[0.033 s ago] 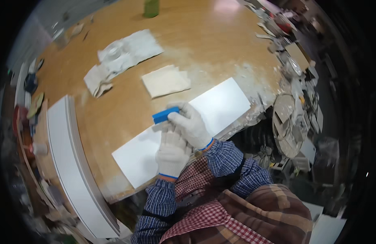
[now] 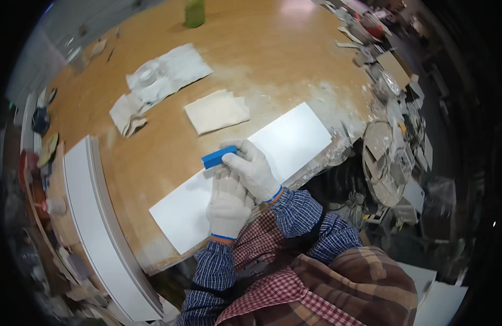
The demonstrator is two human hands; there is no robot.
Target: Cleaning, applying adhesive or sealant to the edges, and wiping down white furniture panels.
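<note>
In my gloved right hand [image 2: 253,170] is a small blue rectangular block [image 2: 219,157], pinched between thumb and fingers. My gloved left hand [image 2: 229,202] lies just below and to the left of it, fingers stretched out together and touching the right hand's side. Both hands are over a long white board [image 2: 294,136], which lies slantwise along the near edge of the table and is partly covered by them. Just beyond the hands, a folded cream cloth [image 2: 217,112] rests on the wooden tabletop.
Farther left lies a crumpled white cloth [image 2: 185,62] with a small round white item on it. A green bottle [image 2: 195,13] stands at the far edge. Stacked white boards [image 2: 96,217] line the left side. Scraps and a dusty round container [image 2: 378,152] crowd the right.
The whole view has shifted slightly. My right hand still grips the blue block, and both hands keep nearly the same pose over the white board.
</note>
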